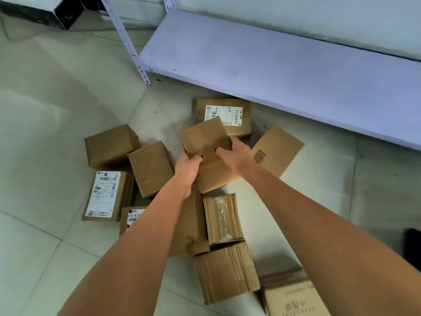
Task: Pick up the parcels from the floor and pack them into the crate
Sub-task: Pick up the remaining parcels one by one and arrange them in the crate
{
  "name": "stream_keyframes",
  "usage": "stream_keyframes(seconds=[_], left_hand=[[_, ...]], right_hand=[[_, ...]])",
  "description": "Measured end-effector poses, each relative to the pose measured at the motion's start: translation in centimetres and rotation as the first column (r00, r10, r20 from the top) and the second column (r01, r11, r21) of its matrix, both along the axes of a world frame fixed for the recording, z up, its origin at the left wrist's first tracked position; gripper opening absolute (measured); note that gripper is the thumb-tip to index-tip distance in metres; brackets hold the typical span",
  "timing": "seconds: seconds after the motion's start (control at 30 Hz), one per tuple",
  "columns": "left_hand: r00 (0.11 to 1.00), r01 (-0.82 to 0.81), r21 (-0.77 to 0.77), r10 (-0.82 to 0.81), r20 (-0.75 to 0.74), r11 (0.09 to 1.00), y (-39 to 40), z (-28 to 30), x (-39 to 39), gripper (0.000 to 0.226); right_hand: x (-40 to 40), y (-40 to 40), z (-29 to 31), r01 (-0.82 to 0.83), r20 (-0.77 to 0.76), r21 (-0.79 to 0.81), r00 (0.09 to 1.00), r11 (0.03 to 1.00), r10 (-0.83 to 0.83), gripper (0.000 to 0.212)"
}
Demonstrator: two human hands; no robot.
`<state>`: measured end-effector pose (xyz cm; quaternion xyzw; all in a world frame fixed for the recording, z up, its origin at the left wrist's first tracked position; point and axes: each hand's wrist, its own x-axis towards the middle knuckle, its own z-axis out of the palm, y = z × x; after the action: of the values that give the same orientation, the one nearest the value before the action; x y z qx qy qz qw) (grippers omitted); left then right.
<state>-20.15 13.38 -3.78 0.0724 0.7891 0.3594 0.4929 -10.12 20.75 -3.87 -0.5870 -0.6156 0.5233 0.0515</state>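
Both hands are on it now: a plain brown parcel [206,142] in the middle of the heap, tilted up off its neighbours. The left hand [188,171] grips the near-left edge, thumb curled over the top face, fingers tucked out of sight underneath. The right hand [235,153] takes the right side, thumb pressed onto the top panel and the fingers [232,140] wrapped over the far edge. So both hands are closed around the same box, one at each side.

How will it handle? Stiff corrugated card, square edges, dry and not slippery, I'd say. It looks light enough for a bare 2-handed lift, though the weight inside is anyone's guess. Opposite sides, as here, is the sensible hold, since the flat faces offer little to pinch.

Both arms are stretched well forward and down, nearly straight, wrists angled inward toward the box.

Around it, the floor [57,115] is littered with more parcels: the labelled box [224,115] just behind, the barcode box [276,149] touching on the right, a plain box [150,167] beside the left hand, another labelled box [106,195] further left and a taped box [223,218] nearer the camera. A grey shelf [273,65] stands above the heap. The crate isn't in view, so most of the job looks still ahead.
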Motion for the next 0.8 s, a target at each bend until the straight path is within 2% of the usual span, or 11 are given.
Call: stream_keyframes(seconds=[0.17,0.27,0.4,0.63,0.8], left_hand=[[0.994,0.066,0.033,-0.063,-0.093,0.997,0.0,10.3,3.0,0.05],[0.992,0.116,-0.01,-0.116,-0.055,0.993,-0.5,16.5,6.3,0.055],[0.973,0.228,-0.023,-0.229,-0.011,0.973,-0.7,23.8,12.3,0.05],[0.905,0.425,0.002,-0.425,-0.029,0.905,-0.2,29.4,26.3,0.047],[0.874,0.482,-0.017,-0.482,-0.062,0.876,-0.8,30.6,39.8,0.052]], right_hand=[[2.9,-1.6,10.1,0.066,-0.011,0.028,0.998,0.997,-0.066,0.051],[6.2,-3.3,16.2,0.098,0.064,-0.004,0.993,0.995,-0.098,0.061],[12.6,-4.2,22.7,0.197,0.112,-0.021,0.975,0.98,-0.193,0.055],[27.8,-5.1,28.5,0.326,0.135,-0.016,0.937,0.945,-0.321,0.048],[41.7,-6.8,30.2,0.407,0.078,-0.057,0.912,0.912,-0.402,0.051]])
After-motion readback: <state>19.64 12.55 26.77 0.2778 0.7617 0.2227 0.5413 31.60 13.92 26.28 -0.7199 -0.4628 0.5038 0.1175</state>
